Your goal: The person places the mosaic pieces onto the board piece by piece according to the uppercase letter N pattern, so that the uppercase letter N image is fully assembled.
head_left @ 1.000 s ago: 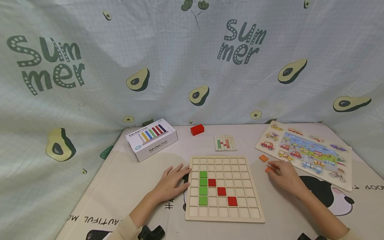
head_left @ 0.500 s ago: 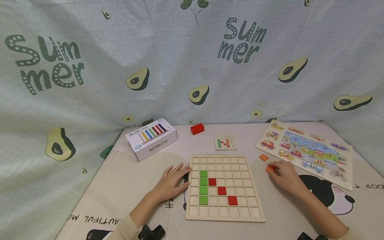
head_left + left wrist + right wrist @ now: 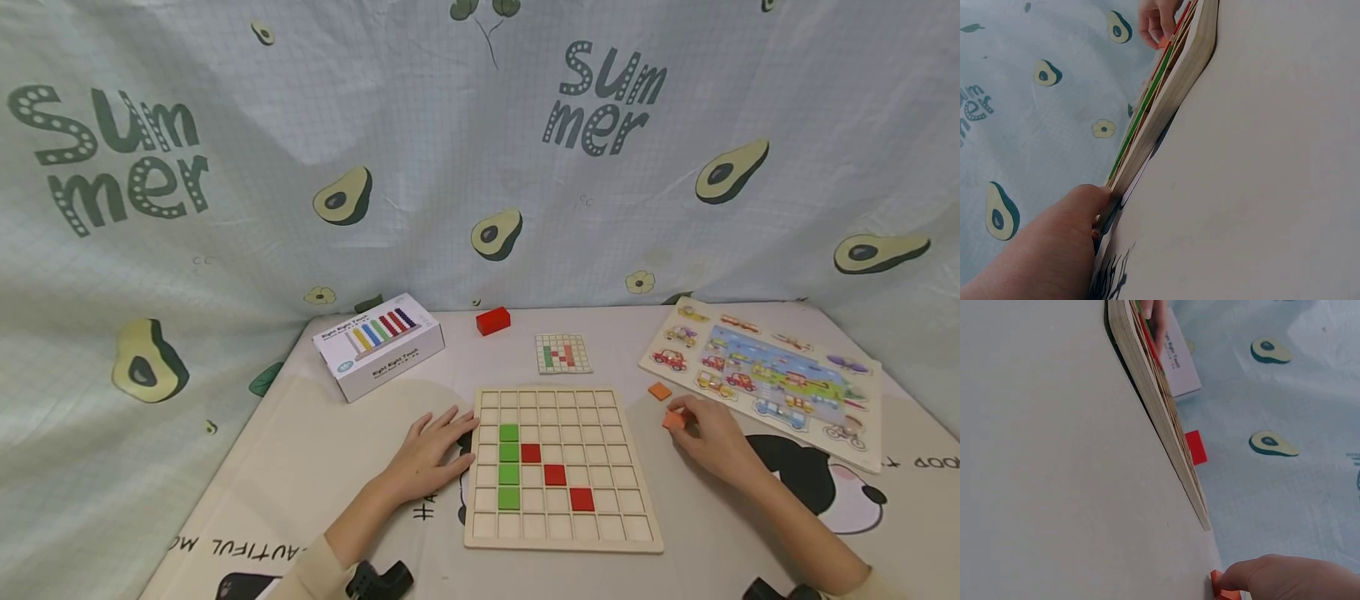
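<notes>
A wooden grid board [image 3: 600,433] lies in the middle of the table. Green square tiles [image 3: 509,452] form a column on its left side, and red square tiles [image 3: 555,475] run diagonally down to the right. My left hand [image 3: 423,458] rests at the board's left edge, fingers extended; its thumb [image 3: 1088,203] touches that edge in the left wrist view. To the right of the board, my right hand [image 3: 712,437] pinches an orange square tile [image 3: 673,419], tilted up in the fingers. The thumb covers part of this orange tile [image 3: 1227,594] in the right wrist view. Another orange tile [image 3: 660,391] lies just beyond.
Behind the board lies a small pattern card [image 3: 563,354] with a coloured grid. Further back are a red block [image 3: 493,322] and a white box [image 3: 382,346] printed with coloured beads. A vehicle picture puzzle [image 3: 765,375] lies at the right, close to my right hand.
My right fingers have tipped up the orange tile, which lay flatter at the table before. My left hand and the board have stayed in place; the head view has shifted slightly.
</notes>
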`<state>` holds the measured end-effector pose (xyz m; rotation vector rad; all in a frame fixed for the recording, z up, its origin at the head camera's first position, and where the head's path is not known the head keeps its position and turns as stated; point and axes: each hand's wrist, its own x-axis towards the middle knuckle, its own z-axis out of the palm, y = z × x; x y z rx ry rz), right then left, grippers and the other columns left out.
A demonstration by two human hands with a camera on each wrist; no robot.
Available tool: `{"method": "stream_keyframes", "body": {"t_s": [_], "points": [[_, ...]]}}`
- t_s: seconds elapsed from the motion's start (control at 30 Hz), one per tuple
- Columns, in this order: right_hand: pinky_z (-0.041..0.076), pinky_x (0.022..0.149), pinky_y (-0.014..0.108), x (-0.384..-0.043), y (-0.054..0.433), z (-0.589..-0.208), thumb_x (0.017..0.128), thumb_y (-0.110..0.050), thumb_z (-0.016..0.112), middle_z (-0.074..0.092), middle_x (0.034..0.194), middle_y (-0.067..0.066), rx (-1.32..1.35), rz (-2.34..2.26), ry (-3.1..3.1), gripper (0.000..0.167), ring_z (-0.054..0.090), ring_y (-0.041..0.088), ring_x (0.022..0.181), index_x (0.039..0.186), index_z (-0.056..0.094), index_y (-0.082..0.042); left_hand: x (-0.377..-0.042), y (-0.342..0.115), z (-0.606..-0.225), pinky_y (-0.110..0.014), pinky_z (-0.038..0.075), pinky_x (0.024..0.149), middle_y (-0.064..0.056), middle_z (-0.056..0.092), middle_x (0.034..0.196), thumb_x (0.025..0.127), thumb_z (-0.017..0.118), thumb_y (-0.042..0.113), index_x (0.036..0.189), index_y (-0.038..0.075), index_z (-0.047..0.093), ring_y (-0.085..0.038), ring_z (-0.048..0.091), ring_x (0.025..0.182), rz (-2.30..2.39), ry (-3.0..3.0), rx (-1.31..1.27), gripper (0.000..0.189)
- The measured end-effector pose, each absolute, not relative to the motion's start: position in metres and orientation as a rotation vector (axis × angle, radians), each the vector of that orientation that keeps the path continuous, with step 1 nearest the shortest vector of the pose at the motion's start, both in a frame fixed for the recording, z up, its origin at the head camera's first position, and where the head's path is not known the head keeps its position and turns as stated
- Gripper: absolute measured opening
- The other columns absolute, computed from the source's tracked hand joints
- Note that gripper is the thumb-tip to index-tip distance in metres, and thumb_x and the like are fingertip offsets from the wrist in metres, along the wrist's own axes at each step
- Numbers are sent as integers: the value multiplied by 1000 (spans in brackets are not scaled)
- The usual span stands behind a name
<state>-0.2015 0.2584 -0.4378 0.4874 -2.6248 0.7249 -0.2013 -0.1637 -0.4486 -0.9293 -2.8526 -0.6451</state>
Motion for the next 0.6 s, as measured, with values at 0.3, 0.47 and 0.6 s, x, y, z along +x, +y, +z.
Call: {"method": "stream_keyframes", "body": {"t_s": [0.3, 0.47, 0.6], "points": [[39, 59, 30, -198, 258, -436, 76, 1, 65, 57, 76, 4, 420, 739, -2694, 23, 46, 17, 69, 98, 60, -3, -202, -164, -449, -51, 12, 107, -1, 39, 142, 91, 50, 42, 139, 16, 42, -22, 23, 136, -648, -2844, -938, 55], [40, 59, 30, -196, 255, -435, 77, 2, 64, 54, 74, 0, 425, 754, -2685, 21, 46, 16, 68, 97, 60, -5, -202, -164, -449, -51, 12, 107, -1, 38, 143, 91, 50, 42, 139, 15, 42, -23, 23, 136, -654, -2847, -942, 55], [43, 62, 31, -195, 252, -434, 77, 3, 64, 56, 76, -1, 433, 770, -2696, 22, 49, 15, 71, 97, 61, -5, -202, -165, -449, -51, 12, 107, -1, 38, 143, 91, 50, 42, 139, 16, 42, -23, 23, 136, -652, -2851, -943, 55]]}}
